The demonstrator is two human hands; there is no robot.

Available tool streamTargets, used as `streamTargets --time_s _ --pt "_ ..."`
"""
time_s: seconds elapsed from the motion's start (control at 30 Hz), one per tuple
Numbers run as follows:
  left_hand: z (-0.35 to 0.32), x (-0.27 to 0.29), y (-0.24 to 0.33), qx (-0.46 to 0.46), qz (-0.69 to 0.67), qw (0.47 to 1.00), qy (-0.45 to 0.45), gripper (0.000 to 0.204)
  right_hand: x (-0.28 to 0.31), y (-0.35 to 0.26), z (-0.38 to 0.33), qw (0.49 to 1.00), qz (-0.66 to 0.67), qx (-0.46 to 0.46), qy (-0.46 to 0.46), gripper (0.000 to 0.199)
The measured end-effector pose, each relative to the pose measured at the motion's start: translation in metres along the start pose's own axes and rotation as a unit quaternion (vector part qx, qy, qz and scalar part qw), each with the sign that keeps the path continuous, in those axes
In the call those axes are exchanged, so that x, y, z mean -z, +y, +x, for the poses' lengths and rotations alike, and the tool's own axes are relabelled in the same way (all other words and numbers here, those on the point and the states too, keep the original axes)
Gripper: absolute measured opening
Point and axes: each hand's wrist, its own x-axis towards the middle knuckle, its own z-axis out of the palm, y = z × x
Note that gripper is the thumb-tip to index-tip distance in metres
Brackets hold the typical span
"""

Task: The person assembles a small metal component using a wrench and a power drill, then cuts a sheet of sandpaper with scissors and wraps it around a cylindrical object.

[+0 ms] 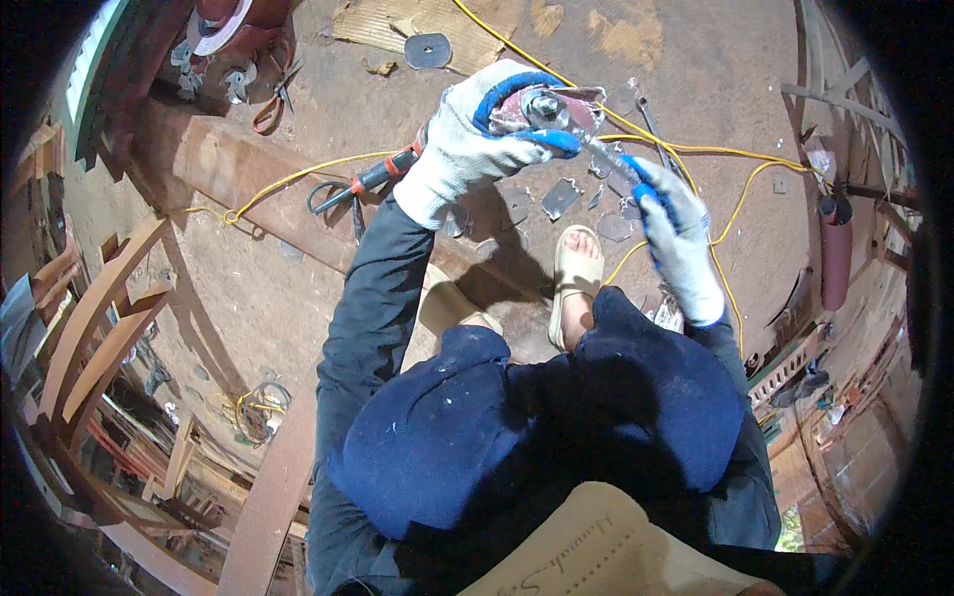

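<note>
My left hand [458, 142], in a white and blue work glove, is wrapped around the head of a power tool with a torn reddish sanding pad [586, 99] and a metal nut [545, 107] facing up. A red and black tool body [383, 171] shows behind my left wrist and looks like part of the same tool. My right hand [678, 241], gloved alike, is closed around the handle end of a metal wrench [614, 159]. The wrench's far end reaches the tool head close to the nut; whether it grips the nut, I cannot tell.
A yellow cable [743, 209] loops across the dirt floor. Worn sanding sheets [561, 198] lie scattered below the tool. Ahead are a dark oval pad [427, 51] on cardboard [373, 25] and scissors [276, 97]. Curved wooden pieces [104, 328] stand left; a reddish roll [835, 253] is right.
</note>
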Motion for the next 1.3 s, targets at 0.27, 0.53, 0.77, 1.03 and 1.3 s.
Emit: streamTargets --time_s 0.27,0.53,0.77,1.03,1.3 --pt "0.001 -0.02 0.004 -0.006 0.054 0.995 -0.08 0.051 0.06 -0.021 0.126 0.998 0.015 -0.04 -0.044 0.041" --pt "-0.001 -0.018 -0.003 0.028 0.048 0.995 -0.086 0.049 -0.046 -0.125 0.204 0.9 -0.268 0.332 -0.087 0.032" --pt "-0.009 -0.023 -0.007 0.006 -0.01 0.999 -0.044 0.043 -0.109 -0.15 0.096 0.739 -0.361 0.565 -0.063 0.026" --pt "-0.003 -0.042 -0.017 -0.104 0.128 0.983 -0.084 0.045 -0.047 -0.13 0.017 0.833 -0.191 0.511 -0.097 0.039" --pt "0.016 -0.031 -0.027 -0.151 0.123 0.98 0.03 0.042 -0.034 -0.083 0.007 0.676 -0.318 0.643 -0.168 0.029"
